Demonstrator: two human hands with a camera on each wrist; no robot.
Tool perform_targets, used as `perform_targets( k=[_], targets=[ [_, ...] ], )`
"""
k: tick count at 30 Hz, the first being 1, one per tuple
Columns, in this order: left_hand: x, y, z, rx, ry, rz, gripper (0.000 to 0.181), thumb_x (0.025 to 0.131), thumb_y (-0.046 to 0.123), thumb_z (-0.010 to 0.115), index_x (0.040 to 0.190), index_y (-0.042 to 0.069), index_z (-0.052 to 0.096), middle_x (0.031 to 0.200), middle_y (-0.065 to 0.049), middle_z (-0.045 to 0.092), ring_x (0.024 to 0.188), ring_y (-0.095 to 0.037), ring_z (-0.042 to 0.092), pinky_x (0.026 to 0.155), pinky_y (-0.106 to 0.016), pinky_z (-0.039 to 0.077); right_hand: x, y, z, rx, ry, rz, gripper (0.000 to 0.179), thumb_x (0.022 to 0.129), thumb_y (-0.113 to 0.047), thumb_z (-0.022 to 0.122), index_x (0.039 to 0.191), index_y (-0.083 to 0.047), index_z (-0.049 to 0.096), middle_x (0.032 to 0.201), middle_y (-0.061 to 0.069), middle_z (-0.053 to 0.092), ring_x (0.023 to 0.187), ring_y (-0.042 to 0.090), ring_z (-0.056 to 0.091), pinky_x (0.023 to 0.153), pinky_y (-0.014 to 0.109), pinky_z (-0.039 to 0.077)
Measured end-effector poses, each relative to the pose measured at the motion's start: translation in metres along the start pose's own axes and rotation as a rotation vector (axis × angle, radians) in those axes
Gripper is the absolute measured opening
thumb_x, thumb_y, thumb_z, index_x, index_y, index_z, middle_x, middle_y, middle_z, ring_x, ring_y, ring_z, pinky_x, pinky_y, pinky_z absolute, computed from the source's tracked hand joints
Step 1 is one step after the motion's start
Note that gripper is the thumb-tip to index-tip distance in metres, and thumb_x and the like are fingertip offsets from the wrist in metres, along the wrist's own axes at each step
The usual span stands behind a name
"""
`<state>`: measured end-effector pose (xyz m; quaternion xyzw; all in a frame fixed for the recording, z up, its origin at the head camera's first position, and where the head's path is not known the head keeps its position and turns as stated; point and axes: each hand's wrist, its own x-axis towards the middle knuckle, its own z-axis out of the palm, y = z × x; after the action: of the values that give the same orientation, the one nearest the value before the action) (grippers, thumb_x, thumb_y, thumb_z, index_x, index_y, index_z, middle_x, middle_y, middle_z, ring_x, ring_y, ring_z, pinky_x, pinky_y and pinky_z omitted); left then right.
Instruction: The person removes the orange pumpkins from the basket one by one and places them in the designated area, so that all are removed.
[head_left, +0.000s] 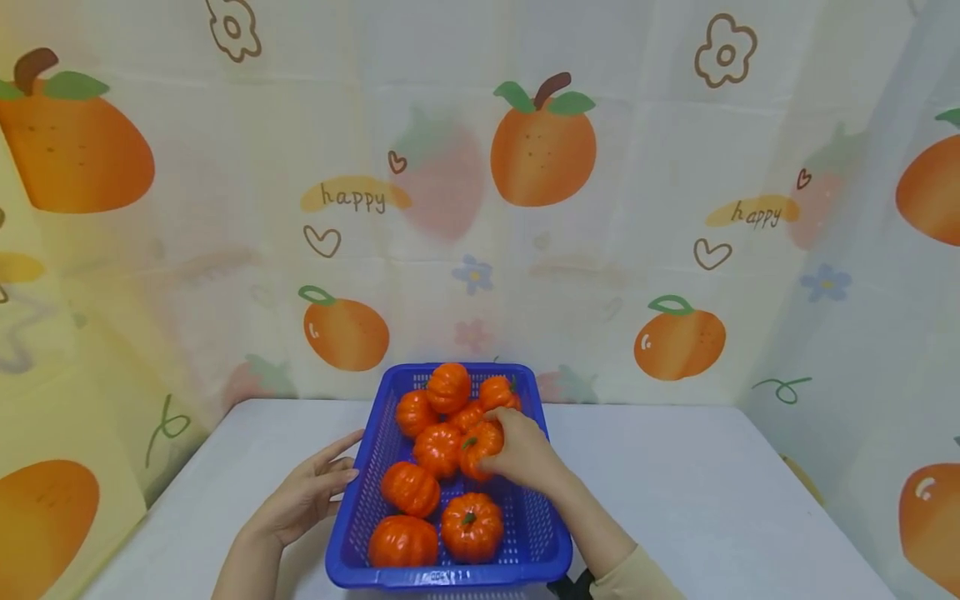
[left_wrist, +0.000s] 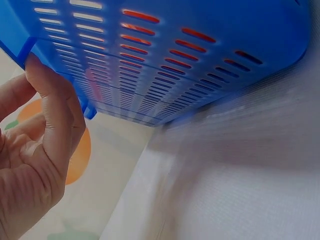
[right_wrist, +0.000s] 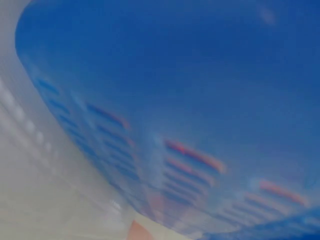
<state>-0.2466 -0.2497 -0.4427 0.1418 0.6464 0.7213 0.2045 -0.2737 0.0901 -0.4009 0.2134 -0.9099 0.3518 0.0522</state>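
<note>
Backdrop (head_left: 570,275): pale cloth, printed with oranges, hung behind the work area. White tabletop (head_left: 645,475) set against it.

Blue basket (head_left: 450,576): rested on the tabletop, long side pointing away from the person, presumably so that both long walls can be reached. Walls slotted; orange is seen through the slots in both wrist views.

Left hand (head_left: 303,492): held outside the left wall, fingers loosely extended, rim touched by a fingertip in the left wrist view. Nothing is gripped; the basket is probably being steadied.

Right hand (head_left: 528,452): reached in over the right wall; one orange pumpkin (head_left: 474,454) is pinched between thumb and fingers at its sides, a hold likely suited to its round, ribbed form. Whether it is lifted cannot be told.

Other pumpkins (head_left: 472,528): eight visible, all inside the basket, bunched toward the far half, where rolling is presumably checked by neighbours and walls.
</note>
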Motion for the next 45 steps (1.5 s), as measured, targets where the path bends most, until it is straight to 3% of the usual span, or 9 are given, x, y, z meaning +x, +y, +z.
perform_targets(
  k=[7,18,25,31,45],
  targets=[
    [0.000,-0.002,-0.001,0.005,0.006,0.001,0.068,0.104,0.013,0.045,0.159,0.010,0.006,0.113,0.010,0.068,0.103,-0.008,0.070,0.090,-0.030,0.058,0.001,0.004,-0.011,0.067,0.113,0.039,0.064,0.071,-0.021,0.083,0.128,-0.004,0.059,0.125,0.013,0.066,0.111,0.028,0.064,0.094,0.045,0.055],
    [-0.002,-0.002,0.000,-0.006,-0.007,0.006,0.069,0.104,0.012,0.044,0.159,0.007,0.003,0.112,0.009,0.067,0.103,-0.007,0.069,0.090,-0.030,0.058,0.007,0.020,-0.027,0.169,0.201,0.096,0.067,0.073,-0.022,0.081,0.134,-0.007,0.058,0.132,0.014,0.064,0.112,0.030,0.063,0.091,0.044,0.056],
    [-0.002,-0.004,-0.001,-0.011,-0.021,0.011,0.069,0.104,0.012,0.043,0.159,0.006,0.001,0.115,0.008,0.067,0.104,-0.008,0.069,0.090,-0.030,0.058,0.009,0.032,-0.040,0.229,0.218,0.167,0.069,0.077,-0.025,0.081,0.138,-0.008,0.054,0.138,0.018,0.060,0.126,0.043,0.057,0.093,0.053,0.056],
    [-0.001,-0.002,-0.003,-0.013,-0.042,0.039,0.069,0.104,0.009,0.042,0.158,0.004,0.000,0.113,0.007,0.068,0.103,-0.007,0.069,0.089,-0.029,0.059,0.010,0.041,-0.056,0.246,0.239,0.215,0.070,0.079,-0.028,0.080,0.140,-0.010,0.052,0.142,0.017,0.056,0.130,0.041,0.054,0.097,0.053,0.054],
    [-0.002,0.003,-0.001,-0.002,-0.019,0.009,0.071,0.104,0.012,0.044,0.158,0.004,0.000,0.110,0.008,0.067,0.102,-0.007,0.069,0.090,-0.029,0.058,0.009,0.082,-0.086,0.255,0.327,0.345,0.069,0.088,-0.031,0.072,0.147,-0.010,0.044,0.151,0.018,0.046,0.130,0.041,0.052,0.104,0.052,0.050]
  ],
)
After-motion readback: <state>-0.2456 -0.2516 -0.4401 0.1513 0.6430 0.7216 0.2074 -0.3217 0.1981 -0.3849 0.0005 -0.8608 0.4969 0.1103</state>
